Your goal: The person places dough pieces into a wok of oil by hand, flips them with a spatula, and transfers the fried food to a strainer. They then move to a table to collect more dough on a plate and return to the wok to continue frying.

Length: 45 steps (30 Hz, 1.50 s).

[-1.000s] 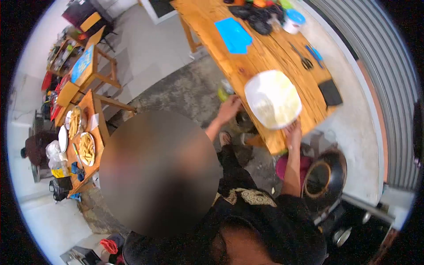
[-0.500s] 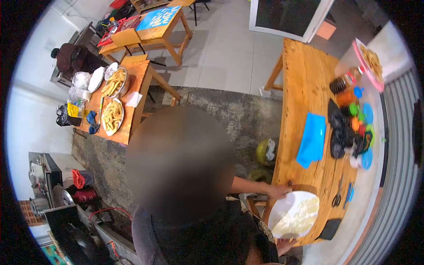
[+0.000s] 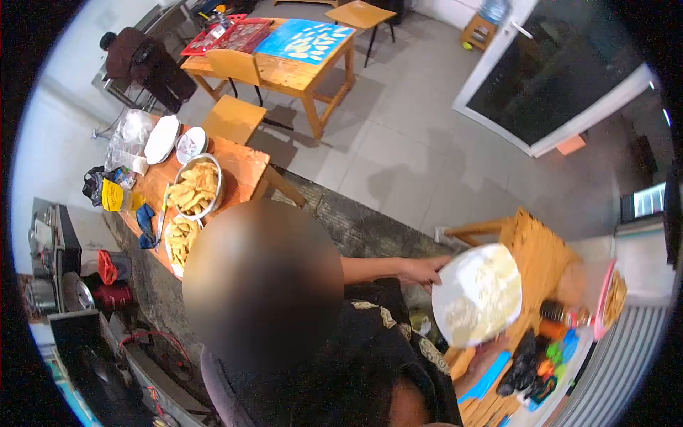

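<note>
A white plate [image 3: 455, 285] bearing pale, flat pieces [image 3: 496, 277] is held up at the right, tilted, above the near end of a wooden table. My left hand [image 3: 425, 271] grips its upper left rim, fingers closed on the edge. Below the lower rim, my right hand [image 3: 487, 352] holds the plate from the other side, its fingers partly hidden. Close to that hand, a blue sheet [image 3: 485, 377] lies on the table. A blurred round area covers part of the view.
The wooden table [image 3: 530, 285] carries bottles [image 3: 565, 313], a black plastic bag [image 3: 523, 363] and a pink-rimmed tub [image 3: 605, 302]. On the left table, fried food fills a metal bowl [image 3: 195, 188] and a plate [image 3: 183, 238]. Another person [image 3: 146, 67] bends at the back left. A door [image 3: 548, 78] stands upper right.
The plate has risen from over the table's near end, with both hands still on it. The whole view has turned, bringing the door and the back table further into sight.
</note>
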Available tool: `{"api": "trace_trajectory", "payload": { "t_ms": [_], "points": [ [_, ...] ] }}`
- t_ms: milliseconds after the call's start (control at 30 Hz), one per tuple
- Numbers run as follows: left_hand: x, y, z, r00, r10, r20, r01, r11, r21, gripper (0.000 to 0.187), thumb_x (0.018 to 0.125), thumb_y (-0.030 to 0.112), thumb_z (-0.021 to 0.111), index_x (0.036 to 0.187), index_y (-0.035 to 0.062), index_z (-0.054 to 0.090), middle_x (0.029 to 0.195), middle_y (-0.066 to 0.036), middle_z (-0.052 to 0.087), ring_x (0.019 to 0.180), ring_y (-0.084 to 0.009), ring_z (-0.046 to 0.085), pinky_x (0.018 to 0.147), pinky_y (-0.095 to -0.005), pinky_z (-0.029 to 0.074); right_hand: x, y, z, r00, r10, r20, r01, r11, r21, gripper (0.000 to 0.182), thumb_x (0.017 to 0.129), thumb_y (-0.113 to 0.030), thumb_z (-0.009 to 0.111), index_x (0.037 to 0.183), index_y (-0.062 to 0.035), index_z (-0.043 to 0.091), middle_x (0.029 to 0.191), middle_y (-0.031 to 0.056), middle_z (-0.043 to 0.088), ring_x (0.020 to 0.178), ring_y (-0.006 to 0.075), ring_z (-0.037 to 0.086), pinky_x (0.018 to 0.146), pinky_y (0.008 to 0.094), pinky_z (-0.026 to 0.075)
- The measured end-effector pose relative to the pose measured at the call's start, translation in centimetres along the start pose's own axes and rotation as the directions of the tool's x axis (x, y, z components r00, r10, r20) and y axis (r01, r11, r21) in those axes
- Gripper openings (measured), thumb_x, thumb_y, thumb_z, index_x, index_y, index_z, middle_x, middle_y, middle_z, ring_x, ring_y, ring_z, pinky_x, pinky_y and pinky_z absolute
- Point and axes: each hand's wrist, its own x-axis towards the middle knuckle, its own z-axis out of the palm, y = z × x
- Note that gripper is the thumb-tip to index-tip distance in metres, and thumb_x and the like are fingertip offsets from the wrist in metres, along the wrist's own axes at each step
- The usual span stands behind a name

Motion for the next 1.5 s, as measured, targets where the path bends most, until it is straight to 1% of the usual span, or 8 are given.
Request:
{"api": "trace_trajectory", "payload": {
  "t_ms": [133, 233, 300, 400, 800, 1000, 1200, 1500],
  "points": [
    [-4.6, 5.7, -13.2, 0.931, 0.167, -0.324, -0.224, 0.963, -0.148, 0.066, 0.08, 0.001, 0.052, 0.136, 0.0126, 0.02, 0.12, -0.007, 0.044, 0.107, -0.0172, 0.048, 0.078, -0.0306, 0.049, 15.9, -3.7, 16.8, 0.94, 0.185, 0.286, -0.182, 0.983, -0.037, 0.077, 0.087, -0.064, 0.023, 0.139, -0.0077, 0.02, 0.137, 0.0192, 0.032, 0.124, 0.0313, 0.035, 0.097, 0.0486, 0.035],
    [-9.0, 10.4, -21.1, 0.77, 0.203, -0.605, -0.38, 0.908, -0.179, 0.062, 0.082, 0.002, 0.052, 0.135, 0.0137, 0.022, 0.126, -0.008, 0.042, 0.111, -0.0196, 0.048, 0.083, -0.0354, 0.049, 22.3, -7.9, 31.7, 0.961, -0.037, 0.274, 0.163, 0.878, -0.45, 0.064, 0.089, -0.056, 0.033, 0.12, -0.0022, 0.05, 0.103, 0.0169, 0.059, 0.092, 0.0235, 0.059, 0.08, 0.0355, 0.047],
    [-11.5, 11.8, -26.6, 0.635, 0.204, -0.745, -0.462, 0.874, -0.154, 0.06, 0.082, 0.002, 0.053, 0.134, 0.0135, 0.025, 0.125, -0.007, 0.043, 0.111, -0.0199, 0.048, 0.082, -0.0349, 0.05, 29.8, -6.6, 39.2, 0.822, -0.313, 0.476, 0.464, 0.852, -0.243, 0.037, 0.092, -0.032, 0.048, 0.109, -0.0002, 0.057, 0.088, 0.0088, 0.062, 0.078, 0.0138, 0.058, 0.069, 0.0259, 0.047],
    [-15.0, 15.8, -32.6, 0.358, 0.198, -0.912, -0.589, 0.806, -0.056, 0.06, 0.081, -0.001, 0.053, 0.133, 0.0133, 0.027, 0.123, -0.007, 0.045, 0.105, -0.0197, 0.052, 0.074, -0.0296, 0.052, 36.2, -8.3, 53.9, 0.739, -0.317, 0.594, 0.651, 0.563, -0.509, 0.027, 0.086, -0.024, 0.059, 0.093, 0.002, 0.061, 0.084, 0.009, 0.064, 0.075, 0.0142, 0.059, 0.07, 0.0259, 0.046],
    [-23.7, 17.1, -56.3, -0.2, -0.05, -0.979, -0.862, 0.484, 0.151, 0.054, 0.081, -0.009, 0.045, 0.13, 0.008, 0.029, 0.12, -0.013, 0.046, 0.097, -0.0235, 0.058, 0.073, -0.0311, 0.056, 40.3, 1.2, 106.7, 0.391, 0.13, 0.911, 0.613, 0.701, -0.363, 0.03, 0.077, -0.03, 0.066, 0.086, -0.0014, 0.063, 0.076, 0.0097, 0.065, 0.071, 0.018, 0.062, 0.065, 0.0315, 0.047],
    [-24.8, 15.0, -65.4, -0.128, -0.188, -0.974, -0.899, 0.437, 0.033, 0.059, 0.081, -0.013, 0.038, 0.132, 0.0118, 0.024, 0.128, -0.014, 0.04, 0.114, -0.0302, 0.047, 0.088, -0.0447, 0.048, 39.0, 10.9, 122.9, 0.421, 0.054, 0.905, 0.747, 0.546, -0.38, 0.029, 0.073, -0.027, 0.067, 0.09, -0.0033, 0.064, 0.076, 0.0111, 0.064, 0.072, 0.0224, 0.063, 0.065, 0.0342, 0.048],
    [-25.5, 15.2, -70.7, -0.107, -0.294, -0.95, -0.94, 0.34, 0.0, 0.056, 0.083, -0.01, 0.041, 0.133, 0.0119, 0.028, 0.124, -0.013, 0.045, 0.103, -0.0269, 0.056, 0.072, -0.0329, 0.056, 39.4, 16.2, 128.9, 0.373, -0.125, 0.919, 0.923, 0.149, -0.354, 0.033, 0.072, -0.017, 0.069, 0.099, -0.0018, 0.06, 0.086, 0.0134, 0.062, 0.085, 0.0292, 0.059, 0.073, 0.0412, 0.047],
    [-25.8, 17.2, -74.7, -0.131, -0.361, -0.923, -0.976, 0.212, 0.056, 0.056, 0.082, -0.011, 0.039, 0.133, 0.0089, 0.025, 0.128, -0.017, 0.04, 0.112, -0.0308, 0.049, 0.087, -0.0415, 0.05, 39.2, 18.4, 131.0, 0.424, -0.058, 0.904, 0.887, 0.231, -0.401, 0.032, 0.07, -0.013, 0.068, 0.098, -0.0006, 0.058, 0.085, 0.0129, 0.062, 0.082, 0.0305, 0.058, 0.072, 0.0417, 0.044]
  ]
}}
